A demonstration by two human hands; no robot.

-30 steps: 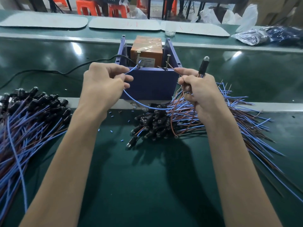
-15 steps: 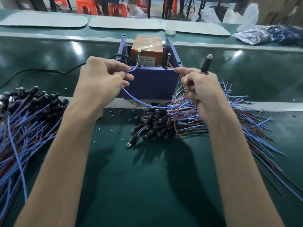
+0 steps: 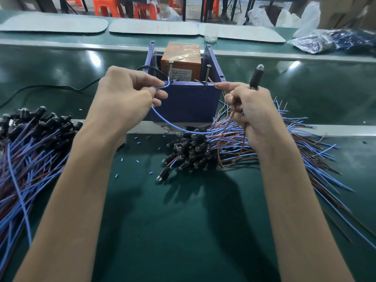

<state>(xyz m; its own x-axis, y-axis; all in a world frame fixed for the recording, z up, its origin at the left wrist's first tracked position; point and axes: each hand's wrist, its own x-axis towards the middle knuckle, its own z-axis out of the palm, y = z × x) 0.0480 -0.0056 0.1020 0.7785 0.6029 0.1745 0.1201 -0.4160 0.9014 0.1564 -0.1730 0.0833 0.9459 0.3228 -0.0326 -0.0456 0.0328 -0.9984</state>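
The thin blue wire [image 3: 168,124] sags in a loop from the left hand [image 3: 126,98], crossing the front of the box towards the right hand [image 3: 252,106]. Its free end points up beside the left screw [image 3: 170,68]. The left hand pinches it between thumb and forefinger, the other fingers curled under.

The right hand pinches a thin brown wire [image 3: 211,81] at the forefinger tip, its bare end aimed at the right screw [image 3: 208,75]. Whether either end touches its screw cannot be told. The small black cylindrical lamp with a clear dome [image 3: 256,78] stands up out of that fist.

Both screws rise from the front wall of a purple-blue open-topped box [image 3: 189,102]. Inside it sits an orange block wrapped in clear tape [image 3: 181,55]. The block's white label [image 3: 182,75] bears dark print too small to read.

Against a second ago, both hands keep their places at the screws, and the black lamp leans slightly further right. Both forearms stretch forward over the dark green bench mat [image 3: 183,220], wrists raised.

Just below the box lies a heap of black lamps on blue and brown leads [image 3: 191,149], and a second pile [image 3: 40,127] spreads out at the left. Short blue insulation offcuts [image 3: 139,143] dot the mat between them. A black cable [image 3: 61,87] runs in from the left towards the box.
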